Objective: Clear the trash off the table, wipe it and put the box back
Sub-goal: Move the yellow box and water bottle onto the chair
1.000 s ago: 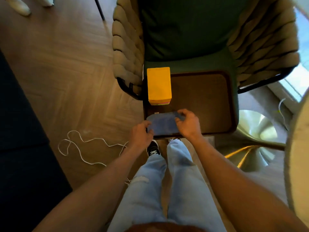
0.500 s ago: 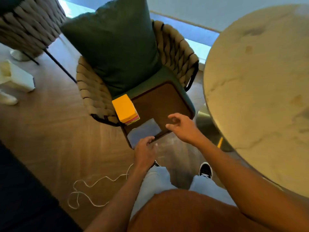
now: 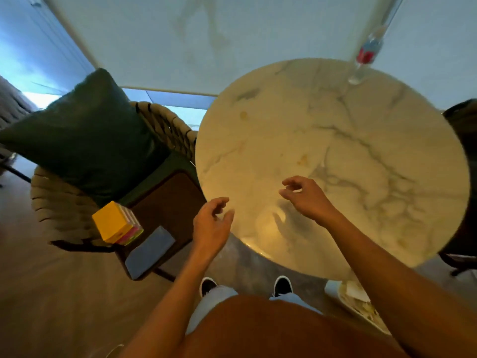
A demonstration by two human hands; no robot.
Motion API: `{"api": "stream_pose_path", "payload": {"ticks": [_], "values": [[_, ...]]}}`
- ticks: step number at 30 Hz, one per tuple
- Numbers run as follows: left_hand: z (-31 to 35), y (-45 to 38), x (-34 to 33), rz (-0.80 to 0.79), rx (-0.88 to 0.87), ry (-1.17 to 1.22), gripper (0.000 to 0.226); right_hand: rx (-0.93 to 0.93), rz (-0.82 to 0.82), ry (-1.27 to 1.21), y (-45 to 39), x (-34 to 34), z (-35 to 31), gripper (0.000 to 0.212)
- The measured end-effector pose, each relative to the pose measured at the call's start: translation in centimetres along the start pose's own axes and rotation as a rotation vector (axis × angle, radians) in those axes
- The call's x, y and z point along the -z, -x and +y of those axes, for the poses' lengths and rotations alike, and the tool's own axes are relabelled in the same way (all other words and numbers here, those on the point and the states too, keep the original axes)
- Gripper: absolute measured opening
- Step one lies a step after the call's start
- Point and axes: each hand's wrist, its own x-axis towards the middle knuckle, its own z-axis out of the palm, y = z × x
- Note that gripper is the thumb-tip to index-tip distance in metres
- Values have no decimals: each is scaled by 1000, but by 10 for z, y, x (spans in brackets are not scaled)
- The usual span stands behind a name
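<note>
- Both hands have left the blue cloth (image 3: 149, 251); it lies on the brown tray (image 3: 175, 200), near the yellow box (image 3: 113, 220), on the left chair.
- Left hand (image 3: 210, 223) and right hand (image 3: 305, 196) now hover over the round table (image 3: 348, 151), fingers loosely curled, holding nothing.

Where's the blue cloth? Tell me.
In the head view, lower left: the blue cloth lies on the brown tray on the chair, beside the yellow box.

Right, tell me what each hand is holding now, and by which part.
Nothing is held. The left hand and the right hand hover with loosely curled fingers over the near edge of the marble table; the blue cloth lies on the chair.
</note>
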Motion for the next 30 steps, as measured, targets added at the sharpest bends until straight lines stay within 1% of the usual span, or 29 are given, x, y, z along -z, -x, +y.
{"api": "stream_pose_path", "payload": {"ticks": [3, 7, 12, 16, 20, 23, 26, 30], "values": [[28, -5, -26, -127, -37, 26, 27, -57, 113, -16, 1, 41, 32, 26], [49, -25, -49, -273, -118, -2, 27, -102, 279, -38, 7, 81, 59, 21], [73, -61, -76, -453, -215, -75, 29, -142, 444, -97, 16, 122, 66, 17], [100, -89, -99, -528, -281, -97, 37, -135, 534, -101, 16, 150, 66, 18], [129, -117, -124, -583, -281, -80, 55, -128, 513, -100, 5, 171, 64, 20], [148, -140, -147, -592, -267, -81, 60, -118, 478, -69, -18, 184, 61, 18], [168, -170, -174, -573, -231, -86, 57, -109, 435, -60, -52, 203, 58, 22], [195, -219, -216, -554, -173, -124, 45, -58, 296, -56, -118, 238, 52, 38]]}}
